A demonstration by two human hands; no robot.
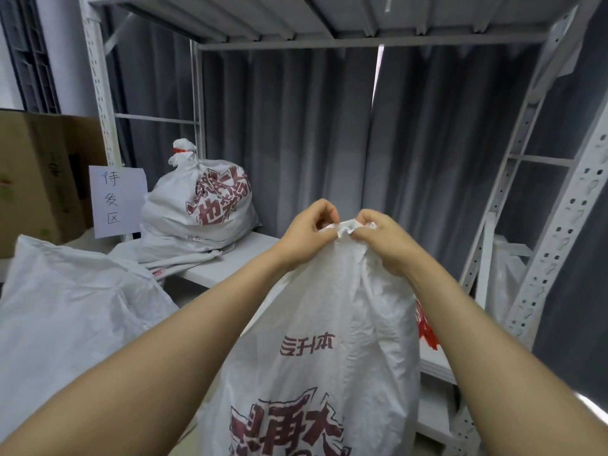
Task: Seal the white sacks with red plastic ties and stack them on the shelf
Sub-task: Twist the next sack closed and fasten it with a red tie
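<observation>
At least three white sacks point(322, 340) point(204, 199) point(72, 307), one red tie point(179, 150), one cardboard box point(36, 179).

A white metal shelving rack point(559, 232) with perforated uprights fills the view. Its upper deck point(296, 18) shows a ribbed underside overhead, and a pale shelf board point(230, 268) runs below it. Behind the rack hangs a grey pleated curtain point(296, 133). A narrow slit point(377, 77) between its panels lets in bright daylight. At the board's left edge stands a handwritten paper sign point(116, 200), just beside a brown cardboard box point(39, 172). Above the box is a pale wall point(62, 44) and a dark slatted panel point(23, 54).
</observation>
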